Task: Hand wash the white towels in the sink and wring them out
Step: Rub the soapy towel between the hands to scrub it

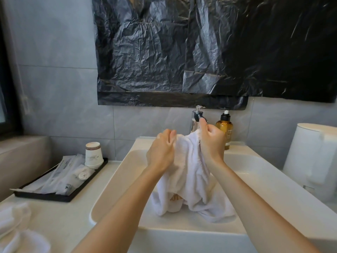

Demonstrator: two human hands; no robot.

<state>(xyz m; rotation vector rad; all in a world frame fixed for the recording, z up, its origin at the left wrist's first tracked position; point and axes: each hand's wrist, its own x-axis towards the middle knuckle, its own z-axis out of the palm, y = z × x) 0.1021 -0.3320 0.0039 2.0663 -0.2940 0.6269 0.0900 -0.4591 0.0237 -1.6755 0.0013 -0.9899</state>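
White towel (187, 170) is held up by its top edge: pinched by right hand (211, 141), gripped in curled fingers of left hand (161, 148). Rest hangs below the hands into sink (116, 179), prob. so drips are kept in basin.

Both hands, left (161, 151) and right (211, 141), gripping white towel (189, 172) above sink (116, 172), faucet (196, 118) behind

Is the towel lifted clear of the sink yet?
No: the left hand and right hand hold the towel up by its top, but its lower end lies in the sink.
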